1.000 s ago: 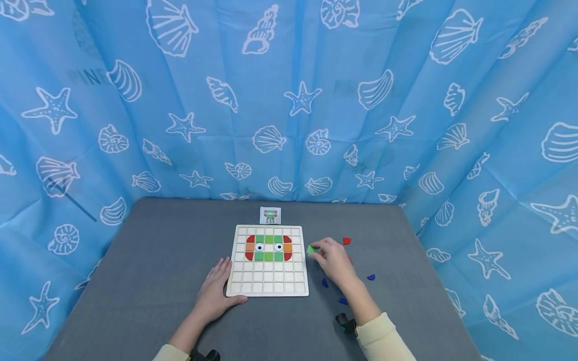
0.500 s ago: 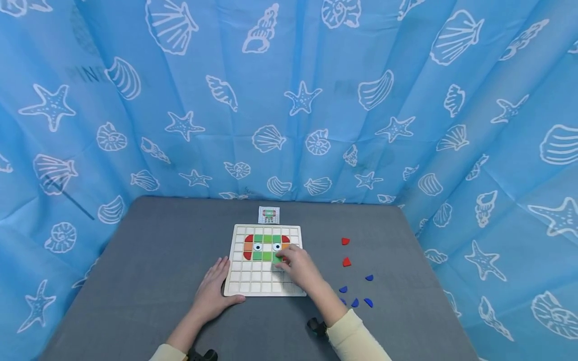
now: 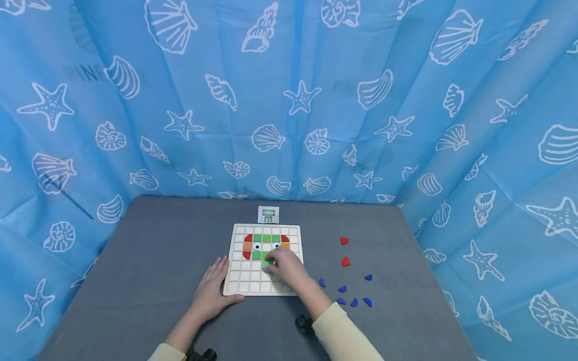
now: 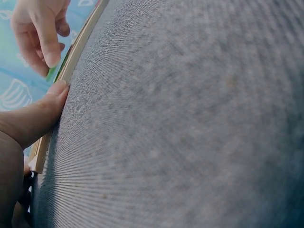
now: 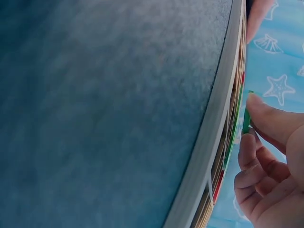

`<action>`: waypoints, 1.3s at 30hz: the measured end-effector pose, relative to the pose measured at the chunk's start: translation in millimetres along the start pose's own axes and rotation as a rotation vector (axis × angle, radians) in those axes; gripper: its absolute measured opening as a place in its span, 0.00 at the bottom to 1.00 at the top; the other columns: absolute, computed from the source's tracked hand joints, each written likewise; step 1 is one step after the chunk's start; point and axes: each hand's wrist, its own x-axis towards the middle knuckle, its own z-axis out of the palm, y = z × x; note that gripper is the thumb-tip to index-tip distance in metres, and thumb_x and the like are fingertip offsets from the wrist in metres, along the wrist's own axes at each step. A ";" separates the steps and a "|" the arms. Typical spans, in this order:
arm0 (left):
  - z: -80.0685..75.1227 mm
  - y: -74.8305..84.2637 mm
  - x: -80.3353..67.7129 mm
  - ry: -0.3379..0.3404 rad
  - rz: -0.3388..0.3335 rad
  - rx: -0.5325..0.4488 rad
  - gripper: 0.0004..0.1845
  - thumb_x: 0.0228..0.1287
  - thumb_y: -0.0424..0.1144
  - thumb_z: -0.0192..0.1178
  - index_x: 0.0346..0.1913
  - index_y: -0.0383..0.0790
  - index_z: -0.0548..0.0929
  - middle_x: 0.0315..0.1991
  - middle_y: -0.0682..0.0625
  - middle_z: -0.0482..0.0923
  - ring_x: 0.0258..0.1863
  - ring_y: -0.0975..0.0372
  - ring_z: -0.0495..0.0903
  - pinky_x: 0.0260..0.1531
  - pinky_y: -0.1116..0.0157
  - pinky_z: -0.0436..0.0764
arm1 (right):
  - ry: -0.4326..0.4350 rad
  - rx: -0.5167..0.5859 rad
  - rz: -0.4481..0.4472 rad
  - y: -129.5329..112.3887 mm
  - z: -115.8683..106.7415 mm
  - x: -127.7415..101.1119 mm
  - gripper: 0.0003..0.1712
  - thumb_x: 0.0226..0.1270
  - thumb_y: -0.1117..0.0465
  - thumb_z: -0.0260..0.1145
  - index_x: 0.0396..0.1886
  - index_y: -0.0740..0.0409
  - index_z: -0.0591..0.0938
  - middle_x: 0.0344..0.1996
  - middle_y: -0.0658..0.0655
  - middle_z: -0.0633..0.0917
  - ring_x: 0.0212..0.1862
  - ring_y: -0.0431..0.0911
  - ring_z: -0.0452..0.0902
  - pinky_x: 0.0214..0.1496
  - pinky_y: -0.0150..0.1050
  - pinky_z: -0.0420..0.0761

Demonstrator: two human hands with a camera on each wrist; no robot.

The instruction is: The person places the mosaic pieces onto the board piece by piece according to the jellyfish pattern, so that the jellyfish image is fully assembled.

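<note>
Right hand (image 3: 285, 266): pinches green tile (image 3: 269, 262) over wooden grid board (image 3: 239, 288), hiding cells beneath. Left hand (image 3: 212, 293): fingers flat, thumb against board edge. Pattern card (image 3: 268, 214): detail illegible.

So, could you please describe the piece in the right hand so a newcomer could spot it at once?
On the grey table lies a pale wooden grid board bearing a red, orange and green face. Over its middle, just below that face, the right hand pinches a small green square tile. It alone is held at the fingertips, unlike the green tiles seated in cells.
</note>
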 end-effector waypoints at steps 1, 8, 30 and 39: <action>-0.2 0.1 0.2 0.000 0.001 0.001 0.66 0.45 0.70 0.72 0.79 0.33 0.55 0.80 0.40 0.52 0.80 0.45 0.49 0.77 0.44 0.54 | -0.008 -0.003 0.004 -0.4 0.5 1.1 0.13 0.60 0.56 0.77 0.44 0.54 0.90 0.38 0.51 0.85 0.33 0.36 0.75 0.34 0.30 0.77; -3.0 2.3 0.6 0.011 0.014 0.001 0.66 0.45 0.70 0.73 0.79 0.32 0.56 0.80 0.38 0.53 0.80 0.44 0.50 0.77 0.44 0.54 | -0.036 -0.031 0.028 -3.5 0.3 6.6 0.13 0.59 0.56 0.77 0.43 0.53 0.90 0.36 0.49 0.84 0.34 0.37 0.76 0.35 0.31 0.78; -2.2 1.4 1.6 0.015 0.012 0.008 0.66 0.45 0.69 0.73 0.78 0.32 0.56 0.80 0.39 0.53 0.80 0.44 0.50 0.77 0.45 0.54 | -0.039 0.025 0.134 -5.0 -11.3 6.4 0.13 0.59 0.58 0.77 0.45 0.53 0.90 0.33 0.48 0.84 0.33 0.39 0.75 0.35 0.36 0.77; -1.0 0.3 -1.1 0.024 0.028 -0.003 0.66 0.45 0.69 0.73 0.78 0.31 0.56 0.80 0.38 0.53 0.80 0.43 0.50 0.77 0.44 0.54 | 0.045 0.041 0.132 14.7 -40.4 -11.7 0.13 0.61 0.59 0.76 0.46 0.56 0.89 0.36 0.53 0.86 0.34 0.41 0.76 0.33 0.36 0.78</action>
